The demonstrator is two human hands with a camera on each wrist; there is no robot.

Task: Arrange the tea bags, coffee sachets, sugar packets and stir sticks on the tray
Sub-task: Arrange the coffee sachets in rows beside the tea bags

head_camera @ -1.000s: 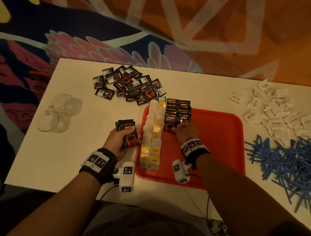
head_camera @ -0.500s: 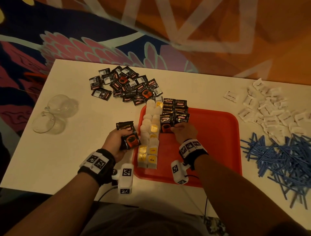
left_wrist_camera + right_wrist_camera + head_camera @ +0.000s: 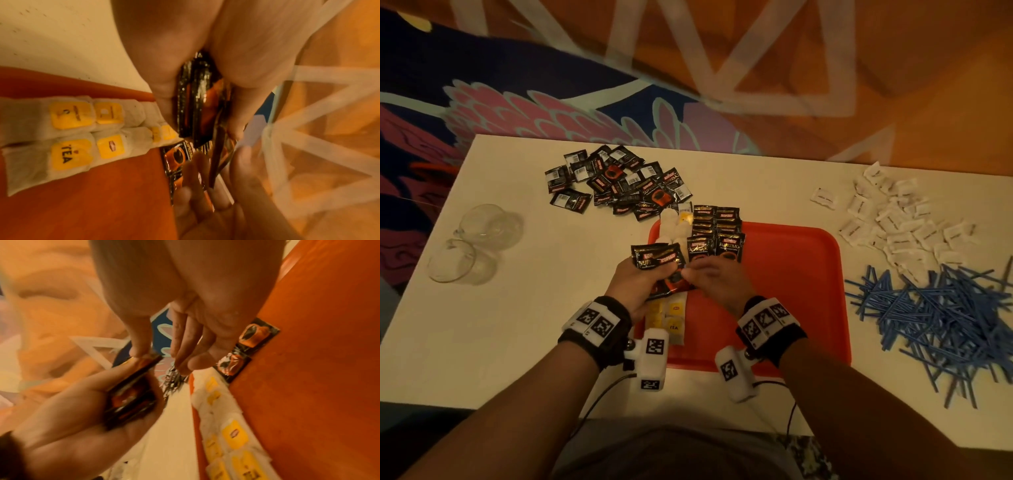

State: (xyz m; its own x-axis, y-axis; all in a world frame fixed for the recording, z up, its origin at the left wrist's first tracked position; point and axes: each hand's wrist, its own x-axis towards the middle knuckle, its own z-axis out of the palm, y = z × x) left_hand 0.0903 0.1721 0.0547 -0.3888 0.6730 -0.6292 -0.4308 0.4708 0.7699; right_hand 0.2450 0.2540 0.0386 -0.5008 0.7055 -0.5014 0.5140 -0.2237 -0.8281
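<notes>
- Head view: the left hand (image 3: 640, 284) gripped a fanned stack of glossy black coffee sachets (image 3: 657, 260) over the red plastic tray (image 3: 791, 291).
- The right hand (image 3: 717, 281) pinched that stack's near edge, thumb against fingers.
- Soft papery tea bags (image 3: 69, 142) with yellow tags lay in two rows along the tray's left side.
- White sugar packets (image 3: 893, 219) and thin blue stir sticks (image 3: 945, 315) were heaped on the counter (image 3: 517, 308), right of the tray.
</notes>
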